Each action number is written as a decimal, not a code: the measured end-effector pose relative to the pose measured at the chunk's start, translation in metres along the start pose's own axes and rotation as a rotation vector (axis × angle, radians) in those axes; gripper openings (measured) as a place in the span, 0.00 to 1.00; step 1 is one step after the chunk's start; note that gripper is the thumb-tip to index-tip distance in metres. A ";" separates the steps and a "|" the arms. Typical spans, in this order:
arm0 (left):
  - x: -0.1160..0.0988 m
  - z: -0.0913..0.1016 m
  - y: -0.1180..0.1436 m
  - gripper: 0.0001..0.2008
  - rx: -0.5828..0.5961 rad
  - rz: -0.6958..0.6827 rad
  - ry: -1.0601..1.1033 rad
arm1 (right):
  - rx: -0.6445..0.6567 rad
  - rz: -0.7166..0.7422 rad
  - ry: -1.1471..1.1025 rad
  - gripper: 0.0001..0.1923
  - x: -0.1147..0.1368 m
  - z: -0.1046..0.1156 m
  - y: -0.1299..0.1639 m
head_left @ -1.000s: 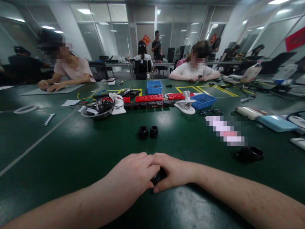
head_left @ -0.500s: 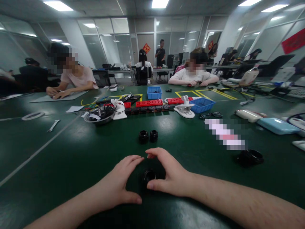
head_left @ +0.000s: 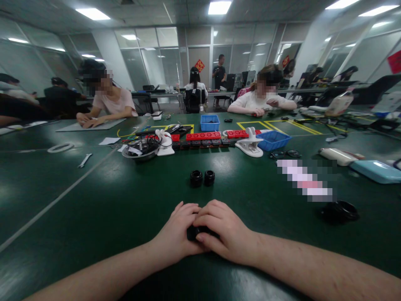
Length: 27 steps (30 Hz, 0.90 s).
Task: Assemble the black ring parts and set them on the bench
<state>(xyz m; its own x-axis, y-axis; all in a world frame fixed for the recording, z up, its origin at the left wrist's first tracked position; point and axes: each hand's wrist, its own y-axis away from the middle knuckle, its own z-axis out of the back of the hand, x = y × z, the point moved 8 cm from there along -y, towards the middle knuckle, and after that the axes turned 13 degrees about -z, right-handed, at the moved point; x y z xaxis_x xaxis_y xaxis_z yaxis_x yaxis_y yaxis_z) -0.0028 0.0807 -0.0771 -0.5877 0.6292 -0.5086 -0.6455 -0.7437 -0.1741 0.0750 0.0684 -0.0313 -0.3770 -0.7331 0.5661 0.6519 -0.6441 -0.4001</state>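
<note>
On the green table near its front edge, my left hand (head_left: pixel 178 230) and my right hand (head_left: pixel 224 234) are closed around a small black ring-shaped piece (head_left: pixel 191 233). Fingers of both hands overlap and hide most of it. The left hand curls round its left side, while the right hand grips from the right and above. Farther forward, two more black ring-shaped pieces, a left one (head_left: pixel 196 178) and a right one (head_left: pixel 209 178), stand side by side, apart from my hands. A larger black ring-shaped object (head_left: pixel 341 211) lies off to the right.
Across the middle runs a row of red and black power strips (head_left: pixel 203 136), with a white clamp base (head_left: pixel 250 144) and blue baskets (head_left: pixel 274 140) nearby. A bowl of cables (head_left: pixel 140 149) and a wrench (head_left: pixel 85 160) lie left. Glasses (head_left: pixel 285 154) lie right. Co-workers sit opposite.
My hands have come together and closed around the black ring-shaped piece; before, both were spread beside it. The whole view has shifted slightly, so the table's contents appear farther right.
</note>
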 end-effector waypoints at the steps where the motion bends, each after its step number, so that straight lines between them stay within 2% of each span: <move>1: 0.000 0.000 -0.001 0.22 0.011 0.004 0.005 | 0.027 0.017 -0.008 0.09 0.001 0.000 0.000; 6: 0.000 0.000 -0.004 0.22 0.046 0.020 -0.005 | 0.122 0.085 -0.065 0.12 0.007 -0.001 -0.001; 11: 0.004 -0.008 -0.002 0.28 0.060 0.003 -0.012 | 0.132 0.142 -0.152 0.15 0.012 0.001 0.002; 14: 0.010 -0.014 0.005 0.44 0.072 -0.060 0.029 | 0.075 0.100 -0.201 0.18 0.004 0.008 0.006; 16: 0.017 -0.010 0.011 0.56 0.019 -0.062 0.081 | 0.025 -0.016 -0.265 0.20 -0.015 0.013 0.006; 18: 0.025 0.004 0.017 0.63 -0.078 -0.017 0.136 | 0.026 -0.179 -0.370 0.22 -0.040 0.013 0.002; 20: 0.023 0.021 0.018 0.61 -0.125 -0.014 0.172 | 0.134 -0.294 -0.486 0.32 -0.060 0.005 -0.003; 22: 0.009 0.034 0.013 0.47 -0.057 -0.062 0.191 | 0.297 -0.303 -0.543 0.40 -0.065 -0.004 -0.007; 24: -0.013 0.044 0.006 0.33 0.054 -0.104 0.201 | 0.417 -0.270 -0.508 0.40 -0.062 -0.008 -0.008; 27: -0.044 0.053 -0.005 0.34 0.191 -0.140 0.149 | 0.487 -0.194 -0.344 0.39 -0.052 -0.009 -0.005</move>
<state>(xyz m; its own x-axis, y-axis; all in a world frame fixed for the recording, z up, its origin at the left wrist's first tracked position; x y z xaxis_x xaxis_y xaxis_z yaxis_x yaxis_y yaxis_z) 0.0008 0.0690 -0.0091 -0.4168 0.6722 -0.6119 -0.8041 -0.5865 -0.0966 0.0853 0.1072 -0.0652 -0.3379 -0.4486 0.8274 0.8484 -0.5258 0.0615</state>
